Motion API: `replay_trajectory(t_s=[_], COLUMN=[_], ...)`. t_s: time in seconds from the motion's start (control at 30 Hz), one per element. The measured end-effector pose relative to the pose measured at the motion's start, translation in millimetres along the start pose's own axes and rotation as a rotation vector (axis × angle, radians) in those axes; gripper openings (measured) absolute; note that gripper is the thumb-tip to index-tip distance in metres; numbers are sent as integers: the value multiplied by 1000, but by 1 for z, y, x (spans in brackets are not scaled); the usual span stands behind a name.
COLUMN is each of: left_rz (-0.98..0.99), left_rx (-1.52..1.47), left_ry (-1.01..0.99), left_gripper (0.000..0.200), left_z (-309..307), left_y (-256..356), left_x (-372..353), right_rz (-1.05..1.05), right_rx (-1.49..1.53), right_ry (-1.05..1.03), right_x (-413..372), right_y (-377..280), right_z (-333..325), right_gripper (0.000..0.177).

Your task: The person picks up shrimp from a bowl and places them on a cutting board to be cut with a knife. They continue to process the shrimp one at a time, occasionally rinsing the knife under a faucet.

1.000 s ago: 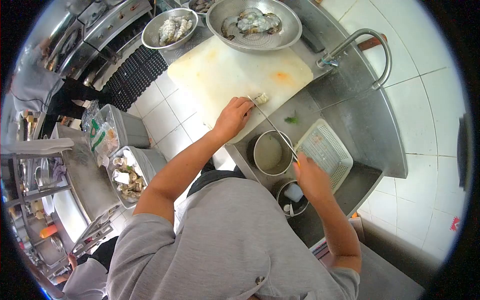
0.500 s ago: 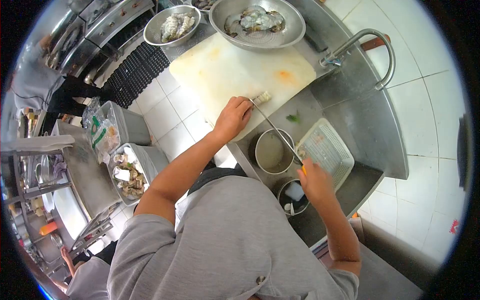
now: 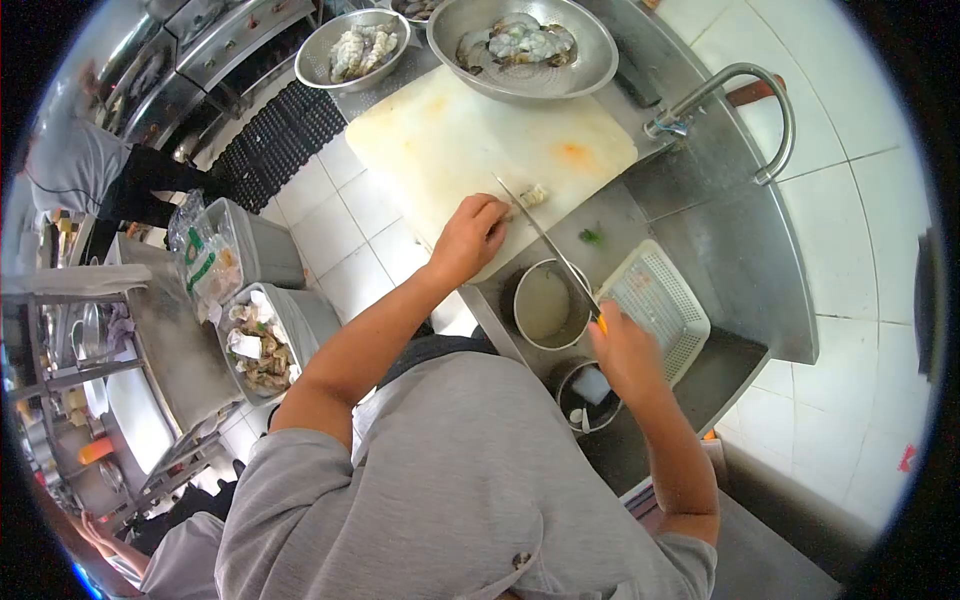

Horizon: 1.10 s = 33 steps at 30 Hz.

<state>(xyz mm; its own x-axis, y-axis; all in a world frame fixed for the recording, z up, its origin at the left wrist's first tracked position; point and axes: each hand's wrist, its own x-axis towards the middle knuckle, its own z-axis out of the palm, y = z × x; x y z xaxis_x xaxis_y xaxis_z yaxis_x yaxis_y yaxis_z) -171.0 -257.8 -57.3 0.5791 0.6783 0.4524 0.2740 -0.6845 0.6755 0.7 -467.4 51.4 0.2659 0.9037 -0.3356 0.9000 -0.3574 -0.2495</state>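
My right hand [image 3: 630, 350] is wrapped around the yellow handle of a long, thin knife [image 3: 556, 247]. Its blade runs diagonally over the near edge of the white cutting board [image 3: 440, 150], the tip beyond my left hand's fingertips. A pale peeled shrimp [image 3: 534, 195] lies under and beside the blade. My left hand [image 3: 474, 238] is closed at the board's near edge, its curled fingers pressed on the shrimp's near end, which they mostly hide. At the board's far side stands a large metal colander [image 3: 455, 70] with peeled shrimp [image 3: 525, 42].
Another colander [image 3: 308, 72] with shrimp stands at the back left. Below the board, the sink holds a pot [image 3: 520, 320], a smaller pot [image 3: 555, 385] and a white plastic basket [image 3: 690, 350]. A faucet [image 3: 785, 110] arches at right. Bins [image 3: 318, 320] stand left; other people are at the left.
My right hand has pushed the knife forward and left, so its tip reaches farther over the board past the shrimp. My left hand stays in place. The view has shifted slightly.
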Motion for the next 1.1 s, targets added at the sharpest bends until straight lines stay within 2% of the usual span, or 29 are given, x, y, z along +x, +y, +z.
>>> replay_trajectory(t_s=[0.07, 0.17, 0.37, 0.57, 0.67, 0.77, 0.83, 0.93, 1.1], left_rz=[-106, -14, 13, -25, -24, -120, -93, -58, -68], left_rx=[-30, -17, -19, 2, -23, -30, -21, -20, -31], left_ry=[8, -15, -49, -82, -36, 17, -4, -8, -20], left_gripper=[18, 17, 17, 18, 19, 19, 19, 19, 19], left_z=[-4, -2, -3, -4, -4, -5, -4, -5, -6], left_y=[5, -1, -5, -4, -1, 2, -2, -2, 0], left_x=[-2, -3, -2, -4, -5, -10, -12, -10, -10], right_rz=[10, 4, -33, -71, -69, -16, 15, -48, -40], right_rx=[-19, -38, -67, -29, 8, -5, -22, -19, -20], right_ry=[-12, -46, 1, 23, 47, 18, -30, -25, -39], right_x=[-12, -25, -10, 6, -3, -18, -28, -36, -21], right_y=[4, 6, -5, -14, -4, 2, 2, 4, -7], right_z=[-4, -7, 0, 0, 3, 1, -5, -8, -2], right_gripper=[25, 26, 24, 22, 23, 25, 26, 26, 23])
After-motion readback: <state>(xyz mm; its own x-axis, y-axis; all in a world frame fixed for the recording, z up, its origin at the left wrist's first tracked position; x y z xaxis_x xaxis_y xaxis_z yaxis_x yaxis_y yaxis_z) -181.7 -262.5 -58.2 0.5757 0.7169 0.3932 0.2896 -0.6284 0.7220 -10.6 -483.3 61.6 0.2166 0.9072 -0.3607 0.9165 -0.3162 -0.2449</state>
